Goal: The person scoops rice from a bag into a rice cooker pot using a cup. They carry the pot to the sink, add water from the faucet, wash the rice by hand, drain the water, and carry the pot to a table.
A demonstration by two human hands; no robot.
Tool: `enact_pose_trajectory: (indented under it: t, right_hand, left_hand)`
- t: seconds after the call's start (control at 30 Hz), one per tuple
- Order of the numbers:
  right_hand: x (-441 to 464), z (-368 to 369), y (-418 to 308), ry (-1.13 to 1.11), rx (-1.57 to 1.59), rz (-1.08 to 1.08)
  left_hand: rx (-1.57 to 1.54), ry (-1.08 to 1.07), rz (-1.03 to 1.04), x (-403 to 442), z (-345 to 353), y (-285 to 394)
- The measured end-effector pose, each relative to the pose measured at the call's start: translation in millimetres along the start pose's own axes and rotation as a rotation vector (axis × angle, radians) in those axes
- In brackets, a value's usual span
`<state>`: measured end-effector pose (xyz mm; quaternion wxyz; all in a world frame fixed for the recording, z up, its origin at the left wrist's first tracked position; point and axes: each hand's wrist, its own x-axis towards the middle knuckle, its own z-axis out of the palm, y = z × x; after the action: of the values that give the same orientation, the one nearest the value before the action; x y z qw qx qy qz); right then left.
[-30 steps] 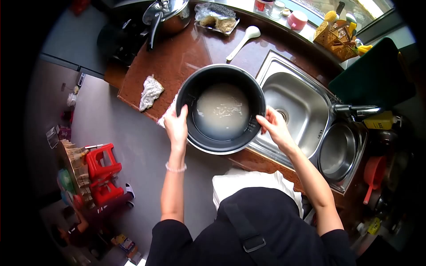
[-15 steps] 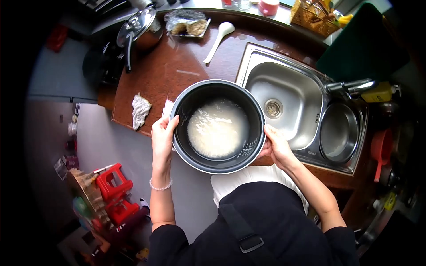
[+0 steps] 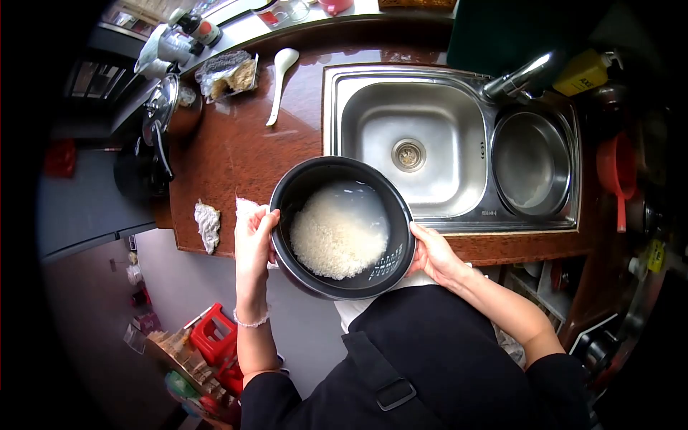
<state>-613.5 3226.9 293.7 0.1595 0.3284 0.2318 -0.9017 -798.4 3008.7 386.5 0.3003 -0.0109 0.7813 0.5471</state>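
I hold a dark rice cooker inner pot (image 3: 284,244) between both hands, in front of the counter edge and the sink. White rice (image 3: 333,244) lies inside, heaped toward the near left side, with cloudy water (image 3: 362,204) on the far right side. The pot looks tilted. My left hand (image 3: 254,240) grips the left rim, thumb on top and fingers mostly hidden. At the right rim my right hand (image 3: 434,254) is closed on the pot the same way. A white cloth (image 3: 247,208) shows behind my left hand.
The steel sink (image 3: 416,122) lies just beyond the pot, with a tap (image 3: 517,77) and a metal basin (image 3: 532,163) at its right. On the counter are a white ladle (image 3: 279,82), a crumpled rag (image 3: 208,226) and a lidded pot (image 3: 172,107). A red stool (image 3: 215,335) stands below left.
The head view has shifted, so the sink appears further left. The pot has tilted; its water has gathered toward the far right and more rice shows. Both hands keep their grip.
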Motion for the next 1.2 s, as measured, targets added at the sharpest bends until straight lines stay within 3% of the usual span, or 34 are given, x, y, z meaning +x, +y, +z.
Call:
enact_pose_trajectory:
  t: [0.27,0.5,0.63,0.83,0.93,1.07,1.2]
  right_hand:
    - [-23,13,-13,0.099,-0.247,-0.133]
    - [-18,26,-36,-0.026,-0.506,-0.251]
    - [-23,29,-46,-0.001,-0.578,-0.24]
    - [-8,45,-39,-0.101,-0.617,-0.184]
    - [-16,47,-45,-0.053,-0.661,-0.175]
    - [-17,52,-37,-0.142,-0.624,-0.136]
    - [-7,52,-41,-0.092,-0.694,-0.169]
  left_hand:
    - [-0.152,0.042,0.057,-27,18,-21]
    - [-0.268,0.232,0.167,-44,13,-50]
    - [-0.235,0.296,0.247,-56,22,-51]
    - [-0.353,0.296,0.179,-52,-9,-61]
    - [-0.216,0.392,0.31,-56,3,-72]
    - [-0.339,0.31,0.153,-62,-14,-70]
    - [-0.291,0.397,0.239,-59,-3,-85]
